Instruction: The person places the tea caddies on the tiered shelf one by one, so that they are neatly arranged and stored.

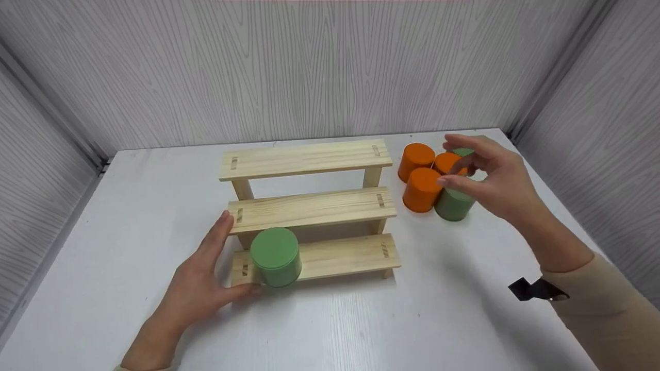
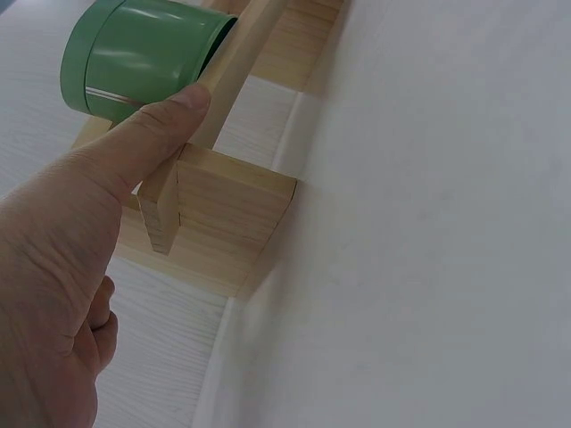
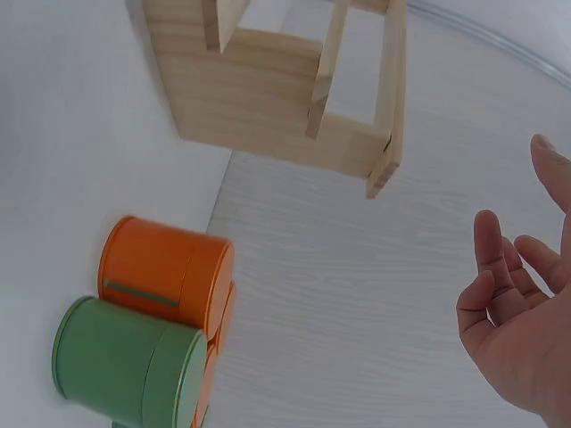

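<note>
A three-step wooden stand (image 1: 314,208) rests on the white table. One green lidded tin (image 1: 276,256) stands upright on its bottom step, near the left end. My left hand (image 1: 196,283) is at the stand's left side, its index finger stretched to the end of the middle step. In the left wrist view its thumb (image 2: 156,134) lies along the bottom step's front edge beside the green tin. With thumb and fingers spread apart and nothing between them, my right hand (image 1: 497,178) hovers over the tins at the right. It partly hides a green tin (image 1: 454,205) there.
Right of the stand, three orange tins, including a front one (image 1: 422,189), cluster with two green tins; one green tin (image 1: 462,151) is mostly hidden at the back. Grey wood-grain panels (image 1: 319,72) wall the table's back and sides. The table surface (image 1: 350,330) extends in front.
</note>
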Demonstrator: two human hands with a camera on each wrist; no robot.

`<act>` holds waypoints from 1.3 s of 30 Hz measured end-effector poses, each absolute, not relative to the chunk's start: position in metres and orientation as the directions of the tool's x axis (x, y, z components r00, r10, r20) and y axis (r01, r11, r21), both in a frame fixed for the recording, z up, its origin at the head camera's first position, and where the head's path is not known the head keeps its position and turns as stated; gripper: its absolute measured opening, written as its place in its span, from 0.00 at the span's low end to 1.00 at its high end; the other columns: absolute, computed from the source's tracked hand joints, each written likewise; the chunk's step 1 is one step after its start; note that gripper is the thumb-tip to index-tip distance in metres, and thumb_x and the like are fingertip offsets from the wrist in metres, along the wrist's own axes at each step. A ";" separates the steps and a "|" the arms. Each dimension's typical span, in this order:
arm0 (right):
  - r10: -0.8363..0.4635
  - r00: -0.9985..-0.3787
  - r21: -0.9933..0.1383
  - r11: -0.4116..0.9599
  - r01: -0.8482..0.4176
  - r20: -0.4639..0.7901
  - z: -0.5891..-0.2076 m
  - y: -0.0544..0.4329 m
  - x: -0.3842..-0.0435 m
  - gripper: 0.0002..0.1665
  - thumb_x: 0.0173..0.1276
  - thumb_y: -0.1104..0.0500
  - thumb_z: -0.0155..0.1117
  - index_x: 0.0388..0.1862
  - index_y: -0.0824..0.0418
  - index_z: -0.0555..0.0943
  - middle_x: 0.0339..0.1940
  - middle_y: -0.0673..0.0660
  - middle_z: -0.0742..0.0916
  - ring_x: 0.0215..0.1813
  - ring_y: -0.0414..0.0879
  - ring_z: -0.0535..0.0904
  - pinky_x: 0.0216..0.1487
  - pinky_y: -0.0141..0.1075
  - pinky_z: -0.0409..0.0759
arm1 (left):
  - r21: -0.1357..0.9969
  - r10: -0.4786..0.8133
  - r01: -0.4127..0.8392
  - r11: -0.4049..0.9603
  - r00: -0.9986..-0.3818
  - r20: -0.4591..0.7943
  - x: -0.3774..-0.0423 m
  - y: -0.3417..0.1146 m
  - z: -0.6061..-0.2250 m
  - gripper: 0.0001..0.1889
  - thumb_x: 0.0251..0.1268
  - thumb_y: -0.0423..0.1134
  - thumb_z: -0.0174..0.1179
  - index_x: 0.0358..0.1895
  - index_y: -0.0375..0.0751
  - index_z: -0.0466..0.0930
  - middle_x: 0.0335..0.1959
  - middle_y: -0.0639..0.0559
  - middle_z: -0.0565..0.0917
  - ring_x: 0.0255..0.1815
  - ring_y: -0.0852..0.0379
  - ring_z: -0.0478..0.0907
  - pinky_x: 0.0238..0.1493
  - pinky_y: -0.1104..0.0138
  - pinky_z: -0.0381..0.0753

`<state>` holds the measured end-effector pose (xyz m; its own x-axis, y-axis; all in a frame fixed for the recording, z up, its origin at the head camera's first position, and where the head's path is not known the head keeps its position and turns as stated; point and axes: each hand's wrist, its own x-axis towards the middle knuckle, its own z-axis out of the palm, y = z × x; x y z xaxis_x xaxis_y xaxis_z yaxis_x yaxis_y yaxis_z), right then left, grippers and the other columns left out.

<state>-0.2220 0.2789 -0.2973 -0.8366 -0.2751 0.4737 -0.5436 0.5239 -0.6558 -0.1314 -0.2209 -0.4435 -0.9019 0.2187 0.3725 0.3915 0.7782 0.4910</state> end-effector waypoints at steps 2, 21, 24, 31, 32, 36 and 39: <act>-0.246 -0.854 -0.678 0.524 -0.514 0.458 -0.299 0.289 -0.227 0.39 0.64 0.66 0.81 0.74 0.53 0.81 0.59 0.49 0.86 0.44 0.41 0.85 0.45 0.29 0.78 | 0.490 0.215 0.384 0.783 -0.905 0.366 -0.131 -0.222 -0.443 0.73 0.41 0.54 0.89 0.89 0.55 0.44 0.89 0.58 0.50 0.85 0.49 0.55 0.79 0.75 0.54; -0.080 -0.956 -0.736 0.621 -0.269 0.282 -0.348 0.361 -0.265 0.41 0.67 0.56 0.81 0.77 0.55 0.77 0.62 0.43 0.84 0.47 0.33 0.84 0.47 0.23 0.75 | 0.503 0.216 0.385 0.774 -0.907 0.362 -0.130 -0.222 -0.443 0.73 0.42 0.53 0.89 0.89 0.56 0.44 0.89 0.58 0.50 0.85 0.51 0.55 0.79 0.74 0.55; -0.081 -0.966 -0.730 0.641 -0.238 0.245 -0.357 0.366 -0.268 0.42 0.68 0.54 0.80 0.79 0.53 0.75 0.64 0.45 0.83 0.49 0.32 0.83 0.48 0.23 0.75 | 0.505 0.217 0.384 0.773 -0.908 0.358 -0.130 -0.223 -0.444 0.74 0.40 0.53 0.89 0.89 0.55 0.43 0.89 0.58 0.49 0.85 0.50 0.56 0.79 0.76 0.53; -0.112 -0.976 -0.709 0.673 -0.213 0.187 -0.373 0.372 -0.270 0.44 0.71 0.51 0.77 0.82 0.55 0.71 0.70 0.59 0.80 0.59 0.34 0.79 0.51 0.22 0.74 | 0.499 0.212 0.375 0.782 -0.911 0.353 -0.129 -0.222 -0.442 0.73 0.41 0.55 0.89 0.89 0.56 0.44 0.89 0.58 0.49 0.85 0.49 0.56 0.80 0.69 0.59; -0.118 -0.977 -0.705 0.677 -0.211 0.180 -0.375 0.373 -0.271 0.44 0.71 0.50 0.77 0.82 0.55 0.70 0.71 0.60 0.80 0.61 0.37 0.79 0.52 0.22 0.74 | 0.499 0.211 0.373 0.782 -0.912 0.352 -0.129 -0.222 -0.442 0.73 0.42 0.55 0.88 0.89 0.56 0.44 0.89 0.58 0.49 0.85 0.49 0.56 0.80 0.69 0.58; -0.127 -0.983 -0.705 0.685 -0.182 0.131 -0.381 0.374 -0.272 0.47 0.70 0.46 0.78 0.83 0.54 0.69 0.73 0.60 0.79 0.68 0.51 0.76 0.54 0.24 0.74 | 0.502 0.207 0.362 0.786 -0.918 0.338 -0.129 -0.222 -0.442 0.73 0.42 0.56 0.88 0.89 0.57 0.43 0.89 0.58 0.49 0.85 0.50 0.55 0.80 0.57 0.64; -0.139 -0.985 -0.709 0.685 -0.167 0.098 -0.386 0.375 -0.275 0.50 0.70 0.45 0.78 0.84 0.55 0.66 0.75 0.61 0.77 0.70 0.56 0.75 0.56 0.25 0.74 | 0.505 0.205 0.358 0.785 -0.920 0.333 -0.129 -0.222 -0.442 0.73 0.42 0.56 0.88 0.89 0.57 0.43 0.89 0.58 0.48 0.85 0.49 0.55 0.79 0.51 0.66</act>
<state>-0.2745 0.3746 -0.3861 -0.9854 -0.1389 0.0980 -0.1671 0.6846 -0.7095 -0.1287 -0.2223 -0.4417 -0.9205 0.2052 0.3326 0.3577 0.7852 0.5054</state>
